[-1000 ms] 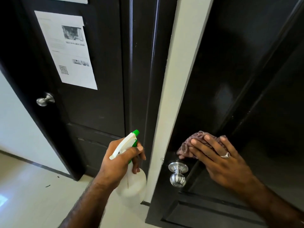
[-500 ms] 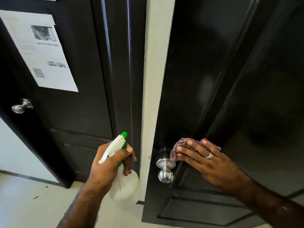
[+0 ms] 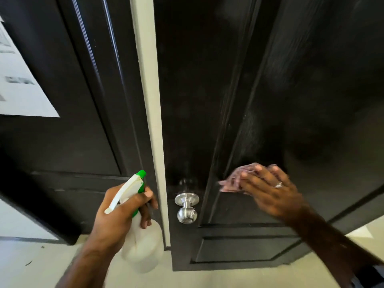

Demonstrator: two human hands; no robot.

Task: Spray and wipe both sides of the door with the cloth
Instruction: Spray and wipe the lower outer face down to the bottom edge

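A glossy black panelled door (image 3: 280, 90) fills the right half of the view, with a silver round knob (image 3: 186, 208) near its left edge. My right hand (image 3: 270, 192) presses a crumpled pinkish-brown cloth (image 3: 232, 181) flat against the door panel, just right of the knob, with straight fingers and a ring on one finger. My left hand (image 3: 122, 215) grips a white spray bottle (image 3: 143, 250) with a green and white trigger head, held upright left of the door edge, nozzle toward the door.
A white door frame strip (image 3: 149, 100) runs between this door and a second black door (image 3: 62, 121) on the left, which carries a printed paper sheet (image 3: 18, 88). Pale floor (image 3: 37, 265) lies below.
The view has swung left to right, so the door now fills more of the frame. My right hand with the cloth has slid right along the panel, away from the knob. The bottle stays held.
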